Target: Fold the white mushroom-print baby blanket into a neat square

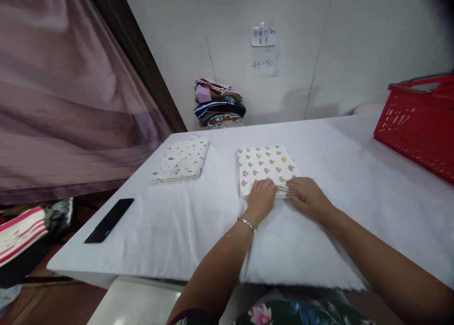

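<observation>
A folded white cloth with grey mouse-head shapes [266,166] lies on the white table [354,173] in front of me. My left hand [261,196], a bracelet at its wrist, rests on the cloth's near edge with fingers curled over it. My right hand [308,196] grips the near right corner, fingers closed on the folded layers. A second folded cloth, white with small dark prints [181,161], lies further left, apart from both hands.
A black phone [109,219] lies near the table's left edge. A red plastic basket [420,126] stands at the far right. A stack of folded fabrics [219,103] sits by the wall. A purple curtain [64,93] hangs at left, striped fabric [21,230] below.
</observation>
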Available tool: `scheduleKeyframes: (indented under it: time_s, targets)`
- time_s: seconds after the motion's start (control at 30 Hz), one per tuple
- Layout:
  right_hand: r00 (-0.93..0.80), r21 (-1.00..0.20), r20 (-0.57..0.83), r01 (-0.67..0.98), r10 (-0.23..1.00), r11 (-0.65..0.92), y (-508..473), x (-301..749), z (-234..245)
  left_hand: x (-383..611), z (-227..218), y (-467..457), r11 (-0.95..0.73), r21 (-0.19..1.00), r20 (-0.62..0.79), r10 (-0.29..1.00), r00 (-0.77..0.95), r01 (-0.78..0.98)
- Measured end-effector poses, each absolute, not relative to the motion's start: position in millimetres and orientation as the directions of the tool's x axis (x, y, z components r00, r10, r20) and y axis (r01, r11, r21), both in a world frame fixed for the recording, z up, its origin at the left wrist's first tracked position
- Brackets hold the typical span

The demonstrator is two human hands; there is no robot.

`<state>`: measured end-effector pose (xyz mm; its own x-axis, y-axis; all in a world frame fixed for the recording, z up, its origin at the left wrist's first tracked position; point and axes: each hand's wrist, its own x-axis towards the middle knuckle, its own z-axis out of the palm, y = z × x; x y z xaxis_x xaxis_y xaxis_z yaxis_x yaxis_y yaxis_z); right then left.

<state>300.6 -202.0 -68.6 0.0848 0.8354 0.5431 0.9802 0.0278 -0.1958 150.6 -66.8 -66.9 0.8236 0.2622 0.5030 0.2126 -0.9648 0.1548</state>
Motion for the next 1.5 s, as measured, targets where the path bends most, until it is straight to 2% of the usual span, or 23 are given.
scheduleKeyframes:
  time_s: [0.4,0.63,1.1,1.5]
  targets:
    - [0.126,-0.204,0.553,0.979,0.824,-0.013,-199,300,-68,152,-67,-66,-0.971,0.106,0.510,0.239,0.826,0.215]
    - [0.118,-0.196,0.548,0.981,0.828,-0.010,-199,304,-70,147,-63,-67,-0.968,0.167,0.496,0.245,0.833,0.186]
    - [0.116,-0.226,0.545,0.974,0.831,0.013,-201,304,-69,143,-66,-69,-0.980,0.160,0.504,0.182,0.844,0.115]
    - [0.084,-0.213,0.517,0.976,0.852,0.033,-203,302,-68,146,-66,-68,-0.963,0.243,0.509,0.229,0.830,0.117]
